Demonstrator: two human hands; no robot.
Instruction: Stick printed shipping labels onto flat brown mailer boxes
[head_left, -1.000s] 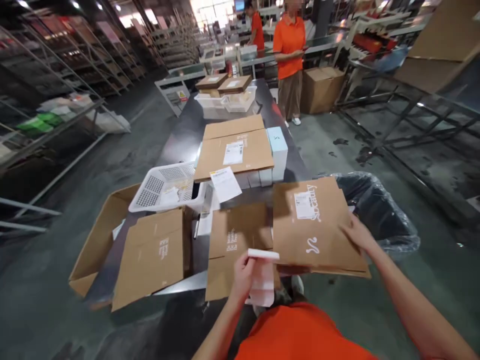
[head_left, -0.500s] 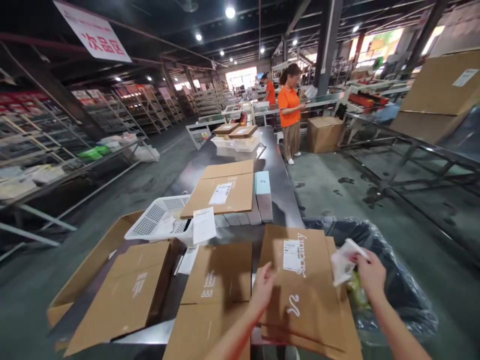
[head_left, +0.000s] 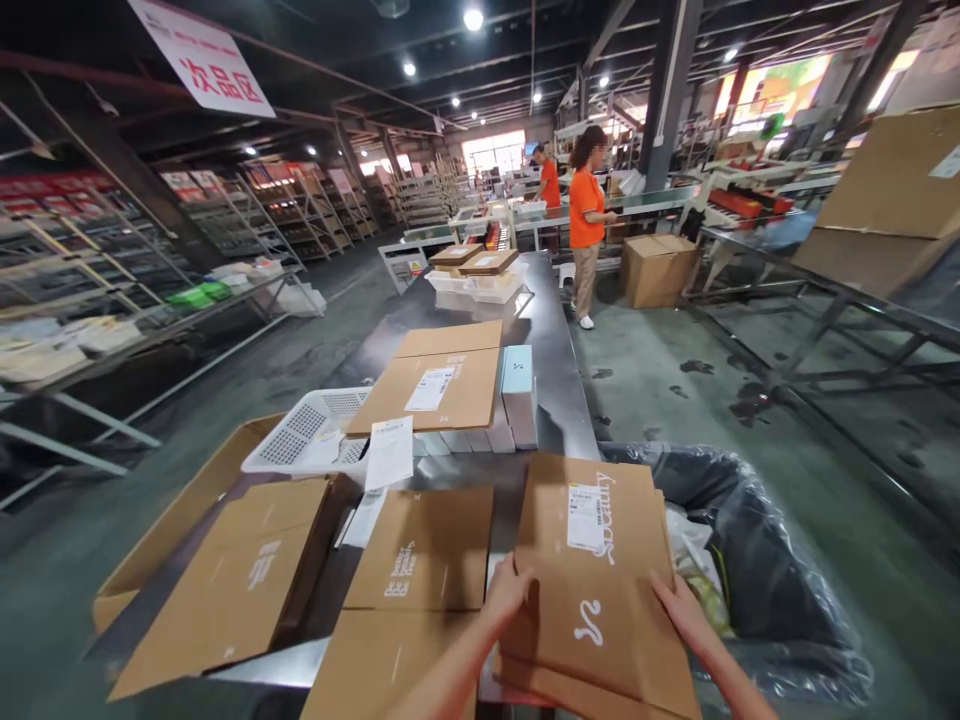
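A flattened cardboard box [head_left: 559, 570] with a white label and white print lies at the near right of the table. My left hand [head_left: 508, 590] grips its left edge, fingers closed round it. My right hand [head_left: 679, 605] is at its right edge, with the thumb over the top and the other fingers partly hidden. Left of it is another flattened box [head_left: 420, 550], and a brown box stack [head_left: 240, 570] lies further left. Behind them a labelled cardboard sheet [head_left: 442, 375] rests on pale boxes, beside a light blue box [head_left: 519, 370].
A lined bin [head_left: 772, 560] holding clear plastic stands right of the table. A white basket [head_left: 300, 440] and a loose paper [head_left: 390, 455] are at left centre. White trays [head_left: 480, 285] sit at the far end. Two people in orange shirts [head_left: 585, 210] stand beyond.
My right hand has let go of the white plastic, now in the bin, and moved left to the box. My left hand has come down onto the box's left edge. The nearer person has turned.
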